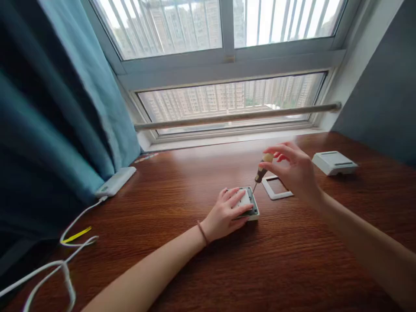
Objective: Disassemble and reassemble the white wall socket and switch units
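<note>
My left hand (229,212) holds a white, square wall switch (255,210) down on the table, with its fingers spread over the face and its thumb along the near side. The switch's dark grey inner frame shows past the fingertips, and the hand hides the rest. Between the thumb and fingertips of my right hand (292,167) is a screwdriver (261,171) with a yellowish and dark handle. Tilted, its shaft points down to the switch's grey frame near the far right corner. Whether the tip sits in a screw is too small to tell.
A white square cover frame (271,196) lies just right of the switch. Farther right stands a white box-shaped unit (334,162). At left are a white power strip (117,182), its cable (65,264), a yellow strip (76,235) and a blue curtain (97,99). A rail (237,117) crosses the window.
</note>
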`<state>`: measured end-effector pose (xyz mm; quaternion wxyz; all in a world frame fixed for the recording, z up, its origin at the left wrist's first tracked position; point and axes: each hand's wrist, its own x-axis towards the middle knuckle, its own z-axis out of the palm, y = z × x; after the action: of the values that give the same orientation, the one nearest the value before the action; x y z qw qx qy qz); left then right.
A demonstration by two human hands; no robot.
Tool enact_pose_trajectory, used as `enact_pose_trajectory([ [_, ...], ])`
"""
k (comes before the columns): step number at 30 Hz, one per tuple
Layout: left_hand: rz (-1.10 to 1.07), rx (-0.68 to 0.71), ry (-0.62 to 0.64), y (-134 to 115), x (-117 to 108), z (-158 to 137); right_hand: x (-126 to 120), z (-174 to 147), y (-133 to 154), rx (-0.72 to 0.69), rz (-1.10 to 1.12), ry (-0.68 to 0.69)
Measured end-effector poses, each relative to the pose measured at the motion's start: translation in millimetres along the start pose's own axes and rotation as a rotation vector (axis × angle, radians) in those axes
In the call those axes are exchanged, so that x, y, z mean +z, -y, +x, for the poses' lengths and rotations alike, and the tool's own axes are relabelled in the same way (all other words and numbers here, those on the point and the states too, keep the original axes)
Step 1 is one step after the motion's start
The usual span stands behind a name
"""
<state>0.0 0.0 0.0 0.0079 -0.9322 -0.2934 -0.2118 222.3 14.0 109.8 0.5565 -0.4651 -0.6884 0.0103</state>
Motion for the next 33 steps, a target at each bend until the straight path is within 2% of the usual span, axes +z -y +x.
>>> enact_pose_trajectory([
  [6, -0.003, 0.01, -0.012, 1.8, -0.6, 4.1, -6.7, 8.1, -0.1, 0.05, 0.289, 0.267],
  [8, 0.0, 0.007, -0.009, 1.4, -0.9, 4.2, -7.7, 8.3, 0.6, 0.082, 0.342, 0.302],
  [13, 0.0, 0.004, -0.008, 0.3, -2.3, 3.6, -6.0, 6.3, 2.2, 0.104, 0.331, 0.275],
  [20, 0.0, -0.003, 0.007, -0.1, -3.1, 3.7, -2.2, 5.1, -2.5, 0.049, 0.155, 0.116],
  [30, 0.009, 0.014, -0.019, 0.7, -1.5, 2.8, -2.3, 4.7, -1.3, 0.107, 0.276, 0.218],
  [33, 0.011, 0.015, -0.022, 1.1, -1.5, 2.8, -1.5, 4.0, 0.6, 0.089, 0.26, 0.2],
])
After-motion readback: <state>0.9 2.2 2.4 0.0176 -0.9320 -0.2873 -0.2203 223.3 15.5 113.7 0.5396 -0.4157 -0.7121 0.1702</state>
